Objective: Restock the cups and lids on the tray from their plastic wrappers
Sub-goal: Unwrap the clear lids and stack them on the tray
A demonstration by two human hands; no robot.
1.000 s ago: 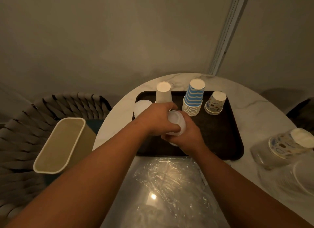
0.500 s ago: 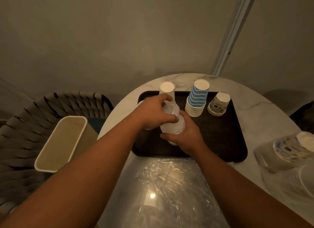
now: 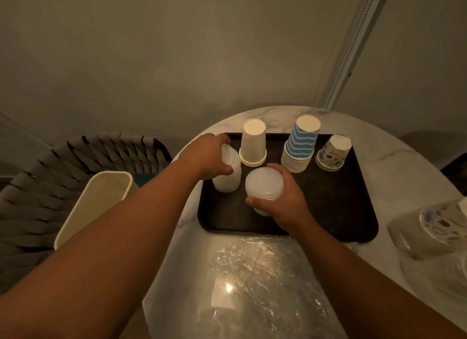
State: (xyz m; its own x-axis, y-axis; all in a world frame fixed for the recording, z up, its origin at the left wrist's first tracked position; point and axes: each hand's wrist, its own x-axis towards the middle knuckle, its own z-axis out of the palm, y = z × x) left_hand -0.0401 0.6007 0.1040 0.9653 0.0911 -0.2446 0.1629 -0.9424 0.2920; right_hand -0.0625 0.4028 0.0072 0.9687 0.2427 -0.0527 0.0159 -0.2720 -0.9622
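A dark tray (image 3: 336, 212) lies on the marble table. My left hand (image 3: 207, 159) grips a stack of white lids (image 3: 228, 179) standing at the tray's left edge. My right hand (image 3: 280, 202) holds a second stack of white lids (image 3: 264, 184) just above the tray's middle. Behind them stand three upside-down stacks: plain white cups (image 3: 253, 144), blue-striped cups (image 3: 300, 146) and patterned cups (image 3: 333, 152).
A crumpled clear plastic wrapper (image 3: 262, 275) lies on the table in front of the tray. Wrapped patterned cups (image 3: 439, 227) lie at the right edge. A cream bin (image 3: 93, 207) and a woven chair (image 3: 38, 187) stand left of the table.
My hands have come apart. The left hand carried part of the lid stack left to the tray's left edge, while the right hand keeps the rest near the middle.
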